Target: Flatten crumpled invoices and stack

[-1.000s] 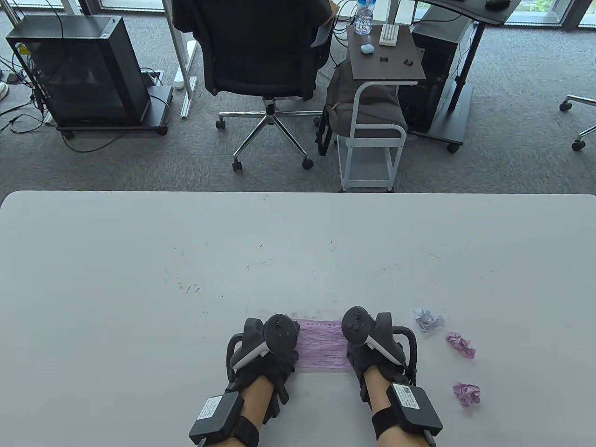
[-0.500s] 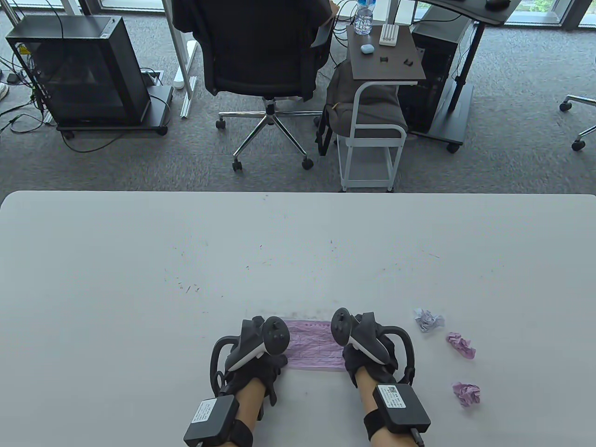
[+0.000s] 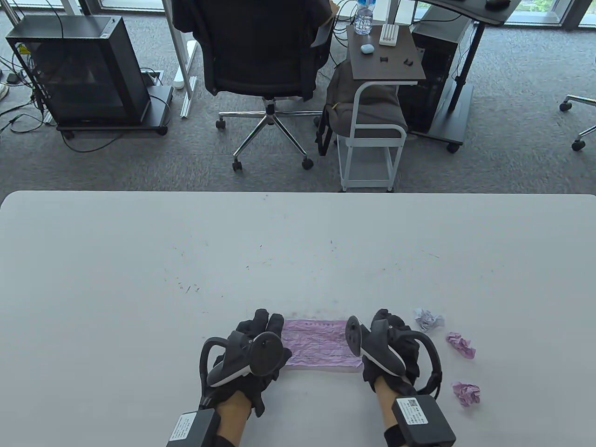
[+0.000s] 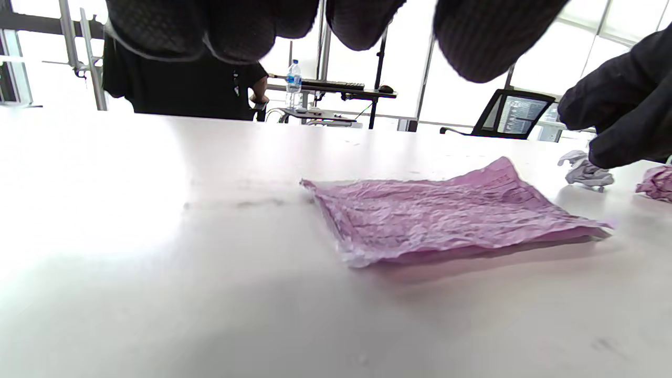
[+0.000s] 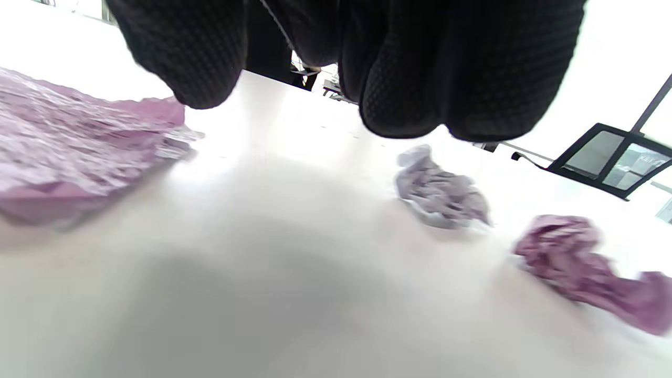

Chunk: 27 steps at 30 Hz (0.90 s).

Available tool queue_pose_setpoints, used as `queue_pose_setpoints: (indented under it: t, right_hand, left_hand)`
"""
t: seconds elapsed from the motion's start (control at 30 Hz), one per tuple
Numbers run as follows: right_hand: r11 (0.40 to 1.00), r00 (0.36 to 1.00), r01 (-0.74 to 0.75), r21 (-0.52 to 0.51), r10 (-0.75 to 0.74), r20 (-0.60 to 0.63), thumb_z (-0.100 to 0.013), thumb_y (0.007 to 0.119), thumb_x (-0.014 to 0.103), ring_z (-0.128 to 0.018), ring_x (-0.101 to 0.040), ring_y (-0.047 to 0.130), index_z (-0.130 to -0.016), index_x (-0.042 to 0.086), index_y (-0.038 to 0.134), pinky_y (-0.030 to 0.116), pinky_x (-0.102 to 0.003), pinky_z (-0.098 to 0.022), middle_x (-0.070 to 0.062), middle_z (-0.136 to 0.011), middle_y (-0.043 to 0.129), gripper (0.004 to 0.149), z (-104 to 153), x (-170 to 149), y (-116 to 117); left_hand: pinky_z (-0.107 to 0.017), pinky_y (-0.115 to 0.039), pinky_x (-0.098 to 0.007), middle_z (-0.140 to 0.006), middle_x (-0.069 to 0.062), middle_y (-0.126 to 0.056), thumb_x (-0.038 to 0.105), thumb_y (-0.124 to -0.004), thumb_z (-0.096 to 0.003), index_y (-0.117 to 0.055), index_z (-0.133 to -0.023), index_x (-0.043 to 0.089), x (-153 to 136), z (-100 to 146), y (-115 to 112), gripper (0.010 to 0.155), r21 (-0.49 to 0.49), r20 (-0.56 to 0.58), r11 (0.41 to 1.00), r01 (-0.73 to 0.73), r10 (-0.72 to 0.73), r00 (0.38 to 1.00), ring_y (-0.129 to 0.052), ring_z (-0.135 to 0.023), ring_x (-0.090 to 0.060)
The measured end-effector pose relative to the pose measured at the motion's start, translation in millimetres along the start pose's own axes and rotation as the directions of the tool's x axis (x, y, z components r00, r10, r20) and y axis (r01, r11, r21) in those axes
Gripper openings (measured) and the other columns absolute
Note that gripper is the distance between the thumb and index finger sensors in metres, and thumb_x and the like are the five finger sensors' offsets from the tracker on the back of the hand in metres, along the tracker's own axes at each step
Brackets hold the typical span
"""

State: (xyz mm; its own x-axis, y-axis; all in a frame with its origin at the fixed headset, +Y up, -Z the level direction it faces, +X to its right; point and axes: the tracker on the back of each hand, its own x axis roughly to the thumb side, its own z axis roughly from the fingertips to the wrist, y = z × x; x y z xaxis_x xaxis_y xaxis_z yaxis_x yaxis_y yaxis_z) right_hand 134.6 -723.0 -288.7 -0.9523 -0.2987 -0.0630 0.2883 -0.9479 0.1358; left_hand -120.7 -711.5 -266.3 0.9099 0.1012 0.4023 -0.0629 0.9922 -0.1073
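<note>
A flattened, still wrinkled pink invoice [image 3: 319,345] lies on the white table [image 3: 139,279] near its front edge, between my two hands. It looks like more than one sheet, one lying on the other [image 4: 446,215]. My left hand [image 3: 260,328] rests at the sheet's left edge, fingers pointing forward and holding nothing. In the left wrist view its fingertips [image 4: 472,37] hang above the table. My right hand [image 3: 393,328] sits just off the sheet's right edge, loosely curled and empty. Three crumpled invoices lie to its right: a whitish one [image 3: 429,320], a pink one [image 3: 461,345] and another pink one [image 3: 466,393].
Beyond the table's far edge stand an office chair [image 3: 260,70], a small white side cart [image 3: 372,135] and a black computer case [image 3: 79,70]. In the right wrist view the whitish ball [image 5: 441,194] and a pink ball [image 5: 577,262] lie close to my right fingers.
Both hands slid outward from the middle of the pink sheet to its ends and drew back toward me. More of the sheet now shows, and it lies flatter.
</note>
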Motion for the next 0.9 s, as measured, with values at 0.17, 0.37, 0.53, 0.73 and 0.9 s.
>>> queue_pose_setpoints:
  t: [0.17, 0.37, 0.53, 0.73, 0.9]
  right_hand:
    - [0.996, 0.989, 0.009, 0.089, 0.004, -0.151, -0.053, 0.077, 0.045, -0.075, -0.043, 0.081, -0.104, 0.008, 0.048, 0.085, -0.047, -0.042, -0.031, -0.099, 0.060, 0.069, 27.2, -57.4, 14.5]
    - [0.971, 0.966, -0.010, 0.241, 0.072, -0.248, -0.055, 0.073, 0.048, -0.075, -0.047, 0.082, -0.105, 0.006, 0.042, 0.086, -0.047, -0.043, -0.036, -0.098, 0.061, 0.072, 52.4, -102.1, 49.8]
    - [0.921, 0.955, 0.190, 0.340, -0.094, -0.280, -0.055, 0.070, 0.053, -0.072, -0.046, 0.087, -0.106, 0.006, 0.037, 0.087, -0.045, -0.042, -0.036, -0.098, 0.064, 0.077, 60.7, -120.2, 75.5]
    - [0.923, 0.975, 0.164, 0.347, -0.098, -0.201, -0.054, 0.078, 0.036, -0.058, -0.032, 0.097, -0.103, 0.006, 0.046, 0.090, -0.034, -0.034, -0.024, -0.084, 0.081, 0.066, 57.8, -113.1, 78.4]
    - [0.914, 0.990, 0.116, 0.388, -0.074, -0.123, -0.052, 0.081, 0.027, -0.051, -0.028, 0.100, -0.097, 0.010, 0.062, 0.090, -0.034, -0.030, -0.018, -0.077, 0.089, 0.051, 55.3, -89.8, 62.6]
  left_hand:
    - [-0.064, -0.057, -0.067, -0.113, -0.025, -0.029, 0.051, -0.072, -0.0577, -0.045, -0.115, 0.010, 25.5, 39.6, 8.0, 0.075, 0.007, 0.064, 1.000, -0.001, 0.001, 0.998, -0.044, -0.101, -0.056]
    - [-0.065, -0.054, -0.070, -0.112, -0.025, -0.029, 0.051, -0.072, -0.0577, -0.046, -0.114, 0.010, 33.0, 53.5, -0.4, 0.075, 0.037, 0.081, 0.999, -0.006, 0.003, 0.997, -0.042, -0.102, -0.056]
    - [-0.065, -0.053, -0.071, -0.112, -0.026, -0.029, 0.050, -0.072, -0.0575, -0.046, -0.114, 0.009, 16.8, 53.8, -1.8, 0.075, 0.067, 0.070, 0.995, -0.077, 0.072, 0.995, -0.041, -0.101, -0.057]
    - [-0.065, -0.053, -0.071, -0.113, -0.024, -0.028, 0.050, -0.073, -0.0577, -0.046, -0.115, 0.010, 8.7, 55.4, 0.4, 0.075, 0.064, 0.078, 0.979, -0.195, 0.190, 0.979, -0.041, -0.102, -0.057]
    - [-0.065, -0.055, -0.069, -0.112, -0.025, -0.028, 0.050, -0.073, -0.0576, -0.047, -0.114, 0.010, 10.6, 55.7, 3.8, 0.074, 0.079, 0.109, 0.969, -0.234, 0.224, 0.968, -0.044, -0.101, -0.057]
